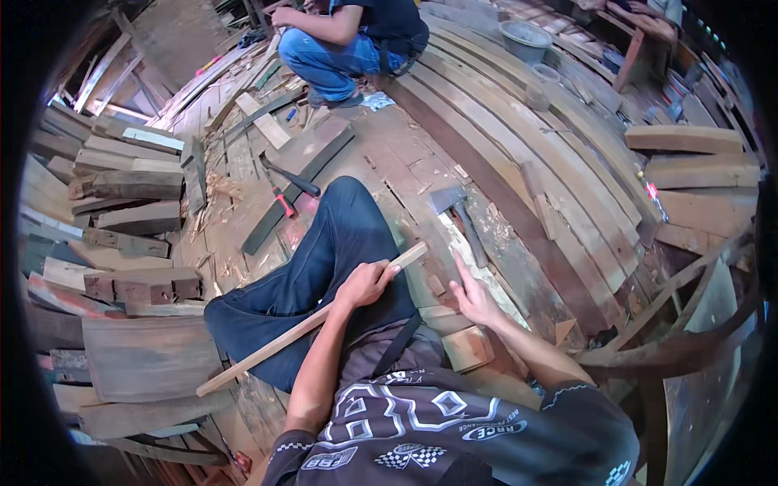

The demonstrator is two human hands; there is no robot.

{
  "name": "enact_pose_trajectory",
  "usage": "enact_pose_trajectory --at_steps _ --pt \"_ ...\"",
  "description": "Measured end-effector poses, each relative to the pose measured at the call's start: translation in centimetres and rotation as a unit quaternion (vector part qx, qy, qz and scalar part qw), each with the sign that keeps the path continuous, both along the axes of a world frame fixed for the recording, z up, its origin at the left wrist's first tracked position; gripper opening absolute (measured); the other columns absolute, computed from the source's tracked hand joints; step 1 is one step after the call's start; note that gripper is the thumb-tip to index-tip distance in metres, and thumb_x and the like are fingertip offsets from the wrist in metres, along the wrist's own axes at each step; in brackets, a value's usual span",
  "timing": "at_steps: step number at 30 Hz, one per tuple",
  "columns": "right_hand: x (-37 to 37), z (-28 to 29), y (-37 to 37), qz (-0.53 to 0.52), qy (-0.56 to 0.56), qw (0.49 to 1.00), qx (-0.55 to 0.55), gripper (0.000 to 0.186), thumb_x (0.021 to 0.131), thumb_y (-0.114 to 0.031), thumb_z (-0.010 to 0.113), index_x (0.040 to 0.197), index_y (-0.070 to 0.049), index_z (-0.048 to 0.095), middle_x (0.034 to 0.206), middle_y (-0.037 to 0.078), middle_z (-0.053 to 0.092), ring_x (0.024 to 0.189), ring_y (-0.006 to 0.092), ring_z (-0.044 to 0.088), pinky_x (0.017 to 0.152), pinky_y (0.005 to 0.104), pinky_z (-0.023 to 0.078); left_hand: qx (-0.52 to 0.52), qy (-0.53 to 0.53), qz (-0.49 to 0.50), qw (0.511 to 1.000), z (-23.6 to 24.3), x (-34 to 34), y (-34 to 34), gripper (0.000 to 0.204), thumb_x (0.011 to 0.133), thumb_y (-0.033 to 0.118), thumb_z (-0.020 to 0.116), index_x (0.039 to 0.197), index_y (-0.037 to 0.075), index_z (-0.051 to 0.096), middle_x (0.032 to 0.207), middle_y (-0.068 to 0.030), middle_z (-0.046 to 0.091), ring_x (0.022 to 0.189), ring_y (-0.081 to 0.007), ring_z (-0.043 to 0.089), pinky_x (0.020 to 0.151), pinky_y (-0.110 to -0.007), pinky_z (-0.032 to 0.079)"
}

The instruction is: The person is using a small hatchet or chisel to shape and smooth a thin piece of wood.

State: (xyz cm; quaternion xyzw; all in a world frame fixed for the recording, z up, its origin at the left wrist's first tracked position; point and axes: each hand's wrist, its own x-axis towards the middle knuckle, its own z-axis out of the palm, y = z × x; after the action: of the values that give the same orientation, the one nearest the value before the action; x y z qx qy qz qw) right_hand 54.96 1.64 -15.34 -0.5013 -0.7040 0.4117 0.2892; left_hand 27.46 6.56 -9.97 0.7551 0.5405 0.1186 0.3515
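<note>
My left hand point(366, 283) is closed round a long, slim wooden strip point(267, 348) that slants across my crossed, jeans-clad legs. To its right, my right hand point(474, 296) is open, index finger stretched out, with nothing visible in it. Just beyond that hand a hatchet point(446, 200) with a dark handle lies by a pale, chipped board point(506, 298). Past my knee, a red-handled tool point(284, 202) and a black-headed tool point(304, 182) lie by a dark plank point(258, 236).
Wood offcuts point(138, 217) are piled at left; long planks point(519, 138) curve along the right. A co-worker in jeans point(324, 61) squats ahead; another person's arm point(652, 24) shows top right. A grey bucket point(525, 40) stands behind the planks. A wooden frame point(689, 324) is at lower right.
</note>
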Motion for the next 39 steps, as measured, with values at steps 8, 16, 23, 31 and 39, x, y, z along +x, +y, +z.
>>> enact_pose_trajectory --at_steps 8,16,23,31,39 --pt "0.6 -4.4 4.6 -0.161 -0.160 0.974 -0.022 0.038 0.092 -0.023 0.050 0.121 0.002 0.042 0.080 0.028 0.064 0.076 0.0471 0.064 0.069 0.0546 0.050 0.035 -0.023 -0.032 0.999 -1.3 -0.8 1.1 0.044 0.101 0.038 0.046 0.086 -0.003 0.058 0.074 -0.0259 0.059 0.074 -0.0445 0.058 0.068 -0.048 0.045" --pt "-1.1 0.6 5.1 -0.086 -0.161 0.944 0.274 0.026 0.082 -0.016 0.063 0.102 0.000 0.058 0.081 0.018 0.063 0.070 0.0334 0.065 0.063 0.0416 0.052 0.019 -0.048 -0.027 0.998 -1.1 -1.0 0.9 0.045 0.100 0.039 0.047 0.084 0.000 0.061 0.079 -0.0248 0.064 0.080 -0.0432 0.062 0.071 -0.049 0.046" --pt "-3.7 24.7 -2.9 0.357 0.429 0.820 0.131 0.027 0.092 -0.013 0.053 0.106 0.010 0.058 0.098 0.022 0.065 0.075 0.0258 0.065 0.066 0.0343 0.053 0.009 -0.025 -0.021 0.999 -1.5 -1.1 1.2 0.048 0.100 0.042 0.046 0.086 -0.002 0.061 0.079 -0.0267 0.062 0.080 -0.0446 0.061 0.071 -0.049 0.045" --pt "-9.1 28.1 -5.4 0.378 0.649 0.632 0.191 0.017 0.090 -0.013 0.063 0.092 0.003 0.066 0.079 0.023 0.065 0.055 0.0323 0.063 0.045 0.0341 0.050 0.020 -0.021 -0.025 0.999 -1.2 -1.1 1.4 0.046 0.101 0.038 0.045 0.087 -0.003 0.060 0.072 -0.0242 0.059 0.070 -0.0396 0.058 0.068 -0.045 0.045" --pt "-9.7 28.7 -5.1 0.432 0.624 0.613 0.221 0.020 0.094 -0.003 0.049 0.081 0.010 0.057 0.076 0.030 0.061 0.042 0.0232 0.047 0.036 0.0321 0.036 -0.001 -0.034 0.005 0.999 -1.0 -1.4 1.0 0.048 0.098 0.044 0.049 0.084 -0.001 0.061 0.076 -0.0248 0.062 0.075 -0.0432 0.061 0.068 -0.048 0.046"
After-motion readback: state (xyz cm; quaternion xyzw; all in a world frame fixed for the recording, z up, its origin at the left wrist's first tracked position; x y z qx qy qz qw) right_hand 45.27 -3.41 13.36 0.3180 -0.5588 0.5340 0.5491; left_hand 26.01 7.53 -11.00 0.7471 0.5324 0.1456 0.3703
